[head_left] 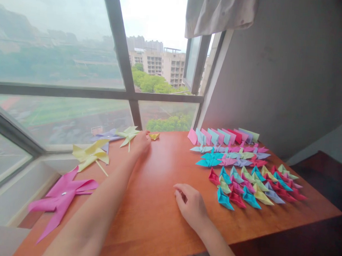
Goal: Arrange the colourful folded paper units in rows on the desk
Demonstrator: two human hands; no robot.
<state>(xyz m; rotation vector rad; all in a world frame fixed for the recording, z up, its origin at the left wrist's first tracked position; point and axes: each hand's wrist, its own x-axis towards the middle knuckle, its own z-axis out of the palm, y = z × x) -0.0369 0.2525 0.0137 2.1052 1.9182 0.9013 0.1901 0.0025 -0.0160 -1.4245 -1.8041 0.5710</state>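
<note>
At the far edge of the table, by the window, is my left hand. Its fingers are curled together at the left tip of a small yellow paper boat, though most of them are hidden behind the back of the hand. Just left of that hand lies a pale green paper pinwheel. My right hand rests on the tabletop, loosely curved, with a gap between thumb and forefinger and nothing visible in it. Rows of small coloured folded paper boats stand to its right.
Purple, yellow and pink pinwheels lie along the left side of the wooden table. Folded paper cranes and upright paper pieces fill the far right. A window frame borders the back.
</note>
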